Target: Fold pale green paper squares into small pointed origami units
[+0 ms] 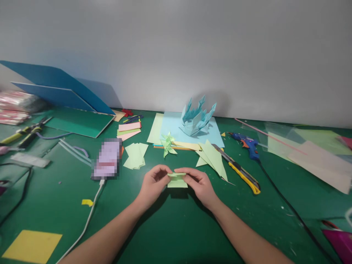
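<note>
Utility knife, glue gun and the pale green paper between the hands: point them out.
Utility knife [239, 172], head view, on its yellow handle.
Glue gun [249, 143], head view, on its blue body.
Pale green paper [177, 181], head view, on its lower face.

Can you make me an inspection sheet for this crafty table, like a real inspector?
Surface: green table, with small scraps and specks.
Things in hand: small green paper, looks folded along its top edge.
Clutter: blue paper model, green paper star, green paper pile, yellow cutter, blue glue gun, yellow sheet.
Grips: left grip and right grip, bare hands, both pinching the small green paper.
Cables: white cable joins a blurred purple thing; black cable joins the blue glue gun.
Surroundings: plain pale wall behind; blue boards at left.
Other people: nothing seen.
</note>
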`<state>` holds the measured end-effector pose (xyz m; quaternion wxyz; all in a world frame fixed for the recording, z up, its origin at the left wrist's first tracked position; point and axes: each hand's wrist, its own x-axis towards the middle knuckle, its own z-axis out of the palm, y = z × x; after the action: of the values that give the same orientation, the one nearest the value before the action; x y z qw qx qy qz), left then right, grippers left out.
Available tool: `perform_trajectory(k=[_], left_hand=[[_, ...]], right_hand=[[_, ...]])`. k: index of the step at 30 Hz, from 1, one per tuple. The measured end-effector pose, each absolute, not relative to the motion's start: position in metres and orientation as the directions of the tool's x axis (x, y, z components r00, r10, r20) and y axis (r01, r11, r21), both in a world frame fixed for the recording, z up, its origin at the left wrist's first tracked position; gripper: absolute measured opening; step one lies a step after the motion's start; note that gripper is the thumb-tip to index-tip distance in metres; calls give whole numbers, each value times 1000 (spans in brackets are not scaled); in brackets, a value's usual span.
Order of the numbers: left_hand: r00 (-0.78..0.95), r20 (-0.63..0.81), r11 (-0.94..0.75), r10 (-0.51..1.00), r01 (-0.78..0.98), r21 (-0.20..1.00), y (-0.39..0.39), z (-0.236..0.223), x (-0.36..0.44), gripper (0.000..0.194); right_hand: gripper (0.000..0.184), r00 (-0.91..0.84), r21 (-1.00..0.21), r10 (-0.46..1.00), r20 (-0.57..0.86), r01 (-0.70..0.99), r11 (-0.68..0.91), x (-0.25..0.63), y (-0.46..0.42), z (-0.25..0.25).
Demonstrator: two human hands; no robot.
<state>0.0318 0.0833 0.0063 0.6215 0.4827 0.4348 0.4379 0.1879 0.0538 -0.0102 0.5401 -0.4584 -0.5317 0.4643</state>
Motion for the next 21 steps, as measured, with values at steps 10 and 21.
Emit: perform_trajectory(k=[10,21], left_hand=[[331,-214,294,919,-217,931,82,7,28,13],[183,-168,193,969,-127,973,87,1,32,33]], right_hand=[[34,-28,-925,937,347,153,347,190,55,-16],[31,-32,-928,951,308,210,308,190,50,-8]])
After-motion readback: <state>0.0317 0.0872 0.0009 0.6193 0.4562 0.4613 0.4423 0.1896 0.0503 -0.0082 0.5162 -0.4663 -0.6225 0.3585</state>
